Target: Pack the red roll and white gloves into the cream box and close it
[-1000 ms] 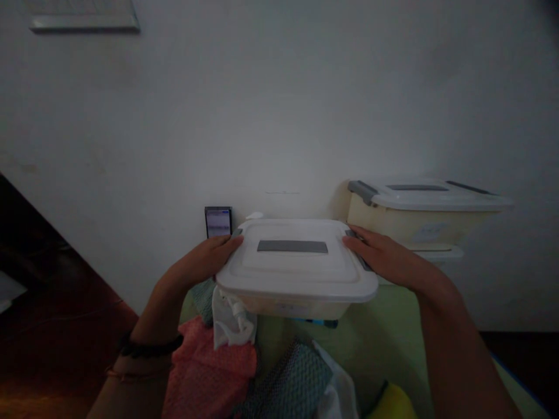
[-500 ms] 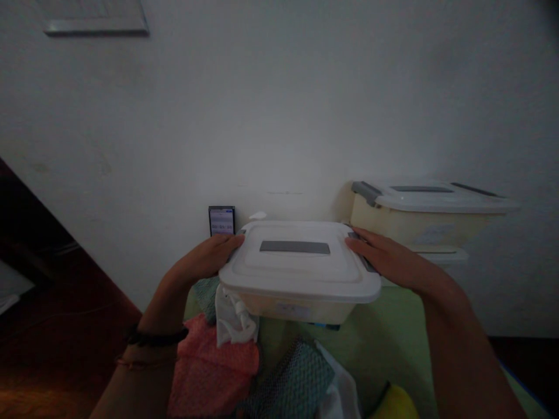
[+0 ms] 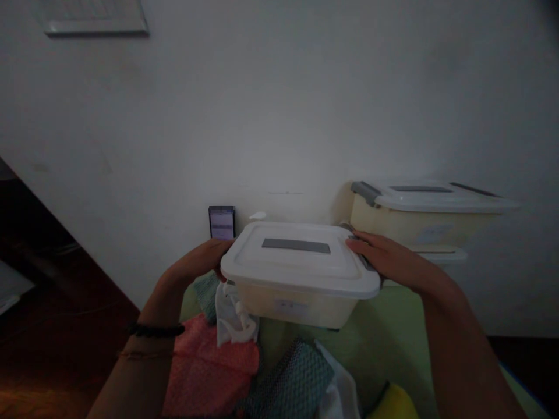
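Observation:
A cream plastic storage box (image 3: pixel 293 302) with a white lid and a grey strip on top is held in front of me, above a green surface. My left hand (image 3: pixel 201 262) grips its left end, and my right hand (image 3: pixel 384 259) lies over the grey latch at its right end. The box's underside and the fingers beneath it are hidden.
Two similar lidded boxes (image 3: pixel 425 218) are stacked against the white wall at the right. A phone (image 3: pixel 222 222) leans on the wall behind the held box. Pink (image 3: pixel 209 372), teal (image 3: pixel 297 381) and white (image 3: pixel 233 320) cloths lie on the green surface (image 3: pixel 379 343). A dark floor lies to the left.
The box has tilted so more of its front wall shows. My left hand has slid lower along the box's left end. The right hand has stayed on the latch.

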A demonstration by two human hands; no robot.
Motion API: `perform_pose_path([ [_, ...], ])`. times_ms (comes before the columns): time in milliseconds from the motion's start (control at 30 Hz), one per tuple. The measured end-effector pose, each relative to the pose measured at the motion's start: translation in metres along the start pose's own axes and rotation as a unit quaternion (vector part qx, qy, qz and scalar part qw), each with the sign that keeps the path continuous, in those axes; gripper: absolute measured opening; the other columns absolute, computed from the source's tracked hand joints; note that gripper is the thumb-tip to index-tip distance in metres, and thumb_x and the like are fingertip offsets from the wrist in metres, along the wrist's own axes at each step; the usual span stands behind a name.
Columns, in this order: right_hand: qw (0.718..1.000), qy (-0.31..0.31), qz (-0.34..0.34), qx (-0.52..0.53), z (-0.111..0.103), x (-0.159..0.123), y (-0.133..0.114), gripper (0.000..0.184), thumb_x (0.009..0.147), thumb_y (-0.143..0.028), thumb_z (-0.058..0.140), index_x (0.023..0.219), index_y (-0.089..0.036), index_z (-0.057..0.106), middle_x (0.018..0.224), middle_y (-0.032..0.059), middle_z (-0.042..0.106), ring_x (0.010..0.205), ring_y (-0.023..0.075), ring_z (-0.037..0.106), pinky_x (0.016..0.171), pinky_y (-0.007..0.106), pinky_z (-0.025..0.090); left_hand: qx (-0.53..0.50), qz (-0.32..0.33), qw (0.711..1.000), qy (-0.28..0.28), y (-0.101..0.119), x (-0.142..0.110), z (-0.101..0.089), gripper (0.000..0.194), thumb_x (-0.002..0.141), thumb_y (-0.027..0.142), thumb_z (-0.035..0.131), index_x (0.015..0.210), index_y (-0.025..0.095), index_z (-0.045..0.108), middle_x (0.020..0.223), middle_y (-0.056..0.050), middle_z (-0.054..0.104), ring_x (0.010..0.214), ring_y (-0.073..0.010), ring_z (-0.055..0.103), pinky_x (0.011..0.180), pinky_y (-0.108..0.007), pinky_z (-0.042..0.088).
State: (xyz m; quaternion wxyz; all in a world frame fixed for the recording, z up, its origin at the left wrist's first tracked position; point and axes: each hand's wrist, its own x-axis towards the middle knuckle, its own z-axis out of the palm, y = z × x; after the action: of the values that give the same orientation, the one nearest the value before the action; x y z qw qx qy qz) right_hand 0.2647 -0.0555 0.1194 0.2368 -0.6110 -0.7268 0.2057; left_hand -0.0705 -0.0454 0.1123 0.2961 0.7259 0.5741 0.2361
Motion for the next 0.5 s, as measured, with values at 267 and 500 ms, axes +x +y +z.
perform_pose_path([
  [267, 0.993, -0.001, 0.040, 0.111, 0.000, 0.001, -0.012, 0.033, 0.085, -0.041, 0.049, 0.099, -0.017, 0.065, 0.071, 0.0052, 0.067, 0.058, 0.0166, 0.063, 0.047, 0.024, 0.051, -0.045, 0.018, 0.998, 0.049, 0.002, -0.004, -0.008, 0.038, 0.078, 0.042, 0.042, 0.087, 0.019, 0.071, 0.095, -0.006, 0.073, 0.104, -0.0278, 0.062, 0.082, -0.034, 0.052],
  [500, 0.978, -0.023, 0.057, 0.197, 0.008, 0.004, -0.023, 0.026, 0.086, -0.037, 0.048, 0.090, -0.016, 0.062, 0.064, -0.0015, 0.056, 0.049, 0.0101, 0.054, 0.038, 0.018, 0.042, -0.036, -0.013, 0.999, 0.033, 0.000, -0.006, -0.011, 0.048, 0.080, 0.047, 0.041, 0.102, 0.017, 0.070, 0.096, -0.007, 0.074, 0.105, -0.0293, 0.062, 0.084, -0.037, 0.053],
])
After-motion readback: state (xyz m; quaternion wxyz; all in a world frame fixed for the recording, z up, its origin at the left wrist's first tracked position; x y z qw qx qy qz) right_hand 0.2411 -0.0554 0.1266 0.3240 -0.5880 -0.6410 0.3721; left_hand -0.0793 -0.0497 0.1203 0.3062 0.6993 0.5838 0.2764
